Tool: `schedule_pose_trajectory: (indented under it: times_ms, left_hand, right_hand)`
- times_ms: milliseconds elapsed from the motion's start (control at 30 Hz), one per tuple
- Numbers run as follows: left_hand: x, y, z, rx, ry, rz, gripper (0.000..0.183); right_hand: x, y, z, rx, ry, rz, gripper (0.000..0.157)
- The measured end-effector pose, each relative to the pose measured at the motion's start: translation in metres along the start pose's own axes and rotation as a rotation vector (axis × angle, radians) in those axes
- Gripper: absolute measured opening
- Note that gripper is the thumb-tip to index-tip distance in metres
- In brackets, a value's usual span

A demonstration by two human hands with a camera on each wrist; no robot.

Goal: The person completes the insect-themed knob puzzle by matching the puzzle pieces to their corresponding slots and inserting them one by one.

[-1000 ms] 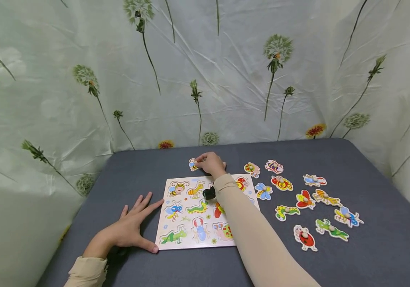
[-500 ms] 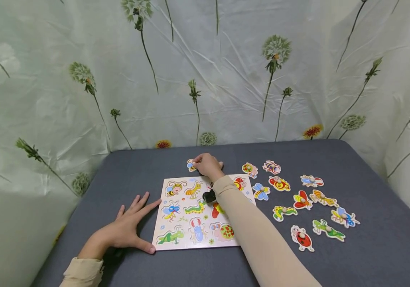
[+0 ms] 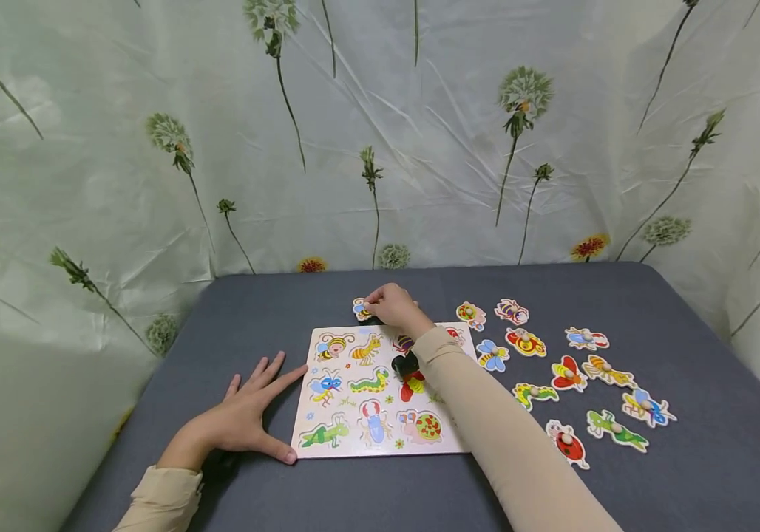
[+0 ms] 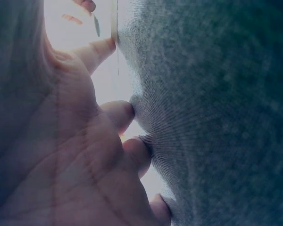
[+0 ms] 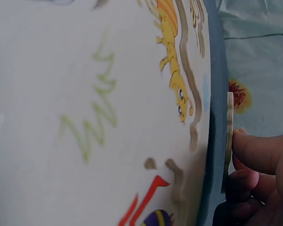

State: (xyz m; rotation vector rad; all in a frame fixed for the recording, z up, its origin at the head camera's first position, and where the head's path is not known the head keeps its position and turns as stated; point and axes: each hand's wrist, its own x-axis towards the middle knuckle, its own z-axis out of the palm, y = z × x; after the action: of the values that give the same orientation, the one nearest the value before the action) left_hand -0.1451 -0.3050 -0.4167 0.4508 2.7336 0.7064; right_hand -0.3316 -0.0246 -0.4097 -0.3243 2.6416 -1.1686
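A pale wooden insect puzzle board [image 3: 347, 451] lies on the dark table, its pictured recesses facing up. Just behind its far edge, my right hand [image 3: 395, 304] pinches a knobbed bee puzzle piece [image 3: 359, 309], partly covered by the fingers. In the right wrist view the thumb [image 5: 257, 150] and fingers meet at this thin piece [image 5: 229, 141], seen edge-on beside the board. My left hand [image 3: 240, 417] is spread on the table at the board's left side, index fingertip and thumb tip at its edge. The left wrist view shows its palm [image 4: 80, 155] and fingertips at the cloth.
Several knobbed insect pieces lie scattered right of the board, among them a caterpillar [image 3: 535, 393], a ladybird [image 3: 568, 443], a grasshopper [image 3: 616, 431] and a spider [image 3: 511, 311]. A flowered curtain [image 3: 453, 148] hangs behind the table [image 3: 380, 495].
The head view has shifted slightly. My right hand has brought the bee piece a little nearer the board's far edge, with the forearm moving right. The left hand stays at the board.
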Motion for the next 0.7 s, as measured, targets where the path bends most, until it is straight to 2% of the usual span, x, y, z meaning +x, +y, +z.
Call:
schedule_pose_trajectory:
  times_ms: [167,333,467,700]
  left_hand:
    - [0.009,0.003,0.003,0.014,-0.020,-0.011,0.135]
    - [0.005,0.001,0.001,0.011,-0.016,-0.019,0.134]
    - [0.005,0.000,0.000,0.017,-0.022,-0.019,0.133]
    - [0.005,0.001,0.002,0.003,-0.038,-0.018,0.132]
  right_hand:
    - [-0.010,0.002,-0.009,0.010,-0.032,-0.049,0.025]
    - [-0.014,-0.012,-0.003,-0.006,-0.048,-0.047,0.021]
    - [-0.017,-0.015,-0.001,-0.027,-0.069,-0.047,0.020]
    - [-0.024,-0.015,0.004,0.019,-0.184,-0.075,0.020]
